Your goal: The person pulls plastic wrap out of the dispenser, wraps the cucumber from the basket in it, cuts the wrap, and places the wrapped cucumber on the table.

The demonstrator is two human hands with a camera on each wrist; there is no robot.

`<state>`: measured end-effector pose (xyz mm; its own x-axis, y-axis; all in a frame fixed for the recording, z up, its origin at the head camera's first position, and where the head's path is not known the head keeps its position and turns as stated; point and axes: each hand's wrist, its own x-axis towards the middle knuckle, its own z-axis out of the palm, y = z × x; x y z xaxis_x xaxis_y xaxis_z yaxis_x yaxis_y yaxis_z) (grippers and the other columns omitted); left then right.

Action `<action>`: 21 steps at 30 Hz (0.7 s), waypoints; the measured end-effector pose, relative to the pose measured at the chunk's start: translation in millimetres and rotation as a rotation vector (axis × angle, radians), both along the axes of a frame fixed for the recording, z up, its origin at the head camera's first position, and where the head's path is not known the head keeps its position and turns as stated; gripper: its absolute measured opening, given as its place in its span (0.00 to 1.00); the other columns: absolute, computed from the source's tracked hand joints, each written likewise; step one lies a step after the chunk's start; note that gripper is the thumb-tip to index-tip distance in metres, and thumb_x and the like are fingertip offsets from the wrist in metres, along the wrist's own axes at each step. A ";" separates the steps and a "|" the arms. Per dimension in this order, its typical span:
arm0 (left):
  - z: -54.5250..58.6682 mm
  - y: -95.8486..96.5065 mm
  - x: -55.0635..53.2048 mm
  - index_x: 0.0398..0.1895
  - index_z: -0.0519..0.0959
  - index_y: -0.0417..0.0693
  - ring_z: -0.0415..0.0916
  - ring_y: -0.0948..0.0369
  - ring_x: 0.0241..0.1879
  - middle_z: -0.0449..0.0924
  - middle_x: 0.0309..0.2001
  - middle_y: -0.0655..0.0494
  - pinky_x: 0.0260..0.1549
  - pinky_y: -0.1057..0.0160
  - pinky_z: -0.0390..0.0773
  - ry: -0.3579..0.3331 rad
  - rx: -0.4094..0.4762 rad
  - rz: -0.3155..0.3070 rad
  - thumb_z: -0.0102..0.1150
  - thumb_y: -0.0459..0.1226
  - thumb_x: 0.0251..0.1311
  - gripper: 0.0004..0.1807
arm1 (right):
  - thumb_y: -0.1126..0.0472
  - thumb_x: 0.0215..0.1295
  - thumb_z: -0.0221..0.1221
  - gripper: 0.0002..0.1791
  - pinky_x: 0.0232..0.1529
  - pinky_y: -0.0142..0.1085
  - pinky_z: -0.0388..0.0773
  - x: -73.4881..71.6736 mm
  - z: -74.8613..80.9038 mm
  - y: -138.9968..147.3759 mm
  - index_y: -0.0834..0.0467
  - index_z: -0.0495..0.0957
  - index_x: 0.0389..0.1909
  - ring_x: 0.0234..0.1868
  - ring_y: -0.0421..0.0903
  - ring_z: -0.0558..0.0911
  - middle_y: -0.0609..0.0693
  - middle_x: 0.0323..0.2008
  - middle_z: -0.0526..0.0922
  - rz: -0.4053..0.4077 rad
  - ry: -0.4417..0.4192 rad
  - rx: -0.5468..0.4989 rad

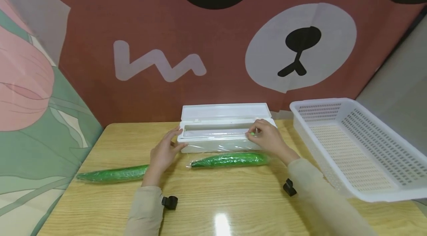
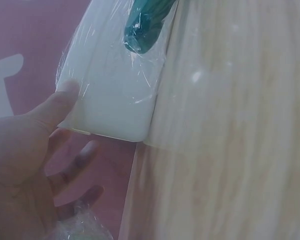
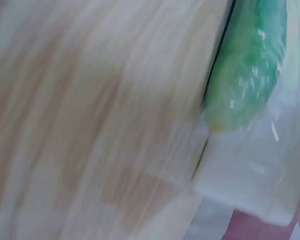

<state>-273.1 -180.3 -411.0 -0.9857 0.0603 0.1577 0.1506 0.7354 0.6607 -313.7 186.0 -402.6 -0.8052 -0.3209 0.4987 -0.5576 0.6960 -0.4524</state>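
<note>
A white cling film dispenser (image 1: 220, 145) stands with its lid (image 1: 227, 111) raised at the table's back edge. My left hand (image 1: 165, 151) grips its left end, thumb at the front and fingers at the top edge; the left wrist view shows the thumb (image 2: 60, 105) against the box. With thumb and index finger, my right hand (image 1: 268, 140) pinches a small green slider (image 1: 253, 133) near the right of the front rim. Clear film runs from the box over a cucumber (image 1: 230, 159) lying along its front. The right wrist view shows the cucumber's rounded end (image 3: 240, 100) under film.
Another film-wrapped cucumber (image 1: 113, 174) lies at the left, partly behind my left forearm. A white plastic basket (image 1: 325, 158) stands at the right, close to my right sleeve. A printed cloth (image 1: 160, 97) hangs directly behind the wooden table (image 1: 213, 195).
</note>
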 end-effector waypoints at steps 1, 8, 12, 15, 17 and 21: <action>0.3 -0.3 0.3 0.71 0.68 0.60 0.78 0.57 0.49 0.61 0.74 0.59 0.48 0.39 0.69 -0.002 -0.001 -0.001 0.62 0.53 0.64 0.33 | 0.59 0.57 0.71 0.06 0.34 0.37 0.73 0.6 -0.2 4.1 0.49 0.82 0.27 0.32 0.40 0.73 0.40 0.26 0.76 -0.008 0.009 0.003; 1.2 -0.4 1.7 0.71 0.68 0.59 0.77 0.56 0.50 0.62 0.73 0.58 0.50 0.36 0.67 -0.008 0.000 -0.006 0.62 0.52 0.65 0.32 | 0.60 0.55 0.72 0.06 0.33 0.38 0.73 3.5 -0.5 14.6 0.49 0.83 0.28 0.33 0.41 0.74 0.40 0.27 0.77 -0.027 0.046 0.013; 0.6 -0.8 1.6 0.71 0.69 0.59 0.77 0.56 0.50 0.61 0.74 0.59 0.51 0.34 0.66 -0.004 0.003 -0.007 0.62 0.52 0.65 0.32 | 0.60 0.55 0.71 0.05 0.35 0.39 0.75 5.4 0.8 14.0 0.50 0.83 0.28 0.34 0.43 0.76 0.41 0.28 0.78 -0.039 0.029 0.008; 0.9 0.3 1.5 0.71 0.69 0.59 0.78 0.57 0.49 0.61 0.74 0.61 0.50 0.38 0.68 0.004 0.008 -0.008 0.62 0.51 0.64 0.31 | 0.60 0.57 0.69 0.05 0.36 0.40 0.74 6.8 0.8 16.7 0.51 0.82 0.27 0.35 0.44 0.76 0.42 0.29 0.79 -0.073 -0.002 0.006; 1.2 0.9 1.4 0.70 0.70 0.58 0.78 0.57 0.49 0.61 0.74 0.62 0.48 0.41 0.71 0.007 0.009 -0.012 0.62 0.51 0.65 0.31 | 0.62 0.58 0.68 0.05 0.37 0.42 0.73 7.9 -0.1 20.9 0.52 0.81 0.26 0.35 0.46 0.75 0.43 0.28 0.78 -0.102 -0.025 -0.012; 1.9 -0.6 1.1 0.70 0.69 0.59 0.78 0.57 0.49 0.61 0.74 0.62 0.48 0.40 0.70 0.000 0.005 -0.008 0.62 0.52 0.64 0.32 | 0.64 0.58 0.66 0.04 0.41 0.45 0.73 9.3 -3.4 31.2 0.55 0.81 0.26 0.37 0.49 0.76 0.47 0.30 0.79 -0.146 -0.035 -0.041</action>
<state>-272.0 -181.0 -409.2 -0.9851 0.0670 0.1582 0.1564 0.7311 0.6641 -304.4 217.1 -406.0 -0.8592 -0.1790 0.4792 -0.4347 0.7495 -0.4994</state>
